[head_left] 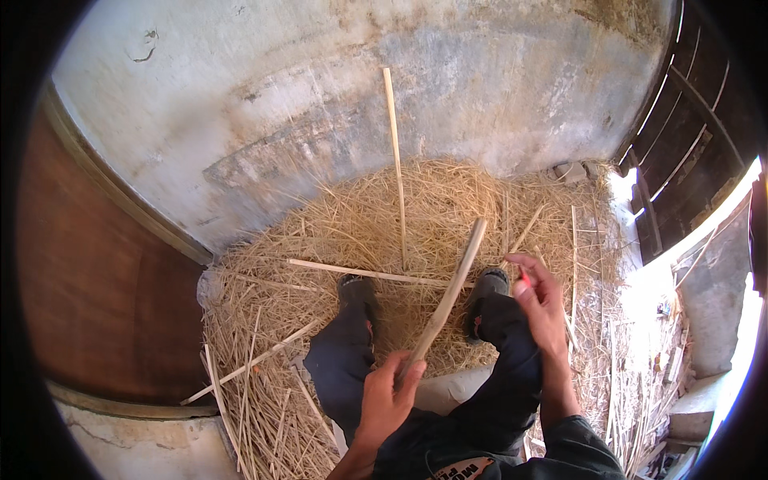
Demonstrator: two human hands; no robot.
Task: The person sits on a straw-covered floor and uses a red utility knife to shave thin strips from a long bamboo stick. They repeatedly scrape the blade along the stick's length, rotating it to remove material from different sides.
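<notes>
My left hand (388,400) is closed around the lower end of a pale wooden stick (448,300), which slants up and away to the right between my knees. To the right of its upper part, apart from it, is my right hand (546,308). Its thumb and fingers are pinched on a small red object (525,277); the rest of that object is hidden or too small to name. Beyond the held stick, a thin stick (368,272) lies crosswise over the straw by my boots (357,293).
Straw and shavings (448,192) cover the floor, with several loose sticks (260,362) at the left. One long stick (395,148) leans upright against the stained wall (320,72). A brown door panel (112,296) stands left; dark boards (696,128) are at the far right.
</notes>
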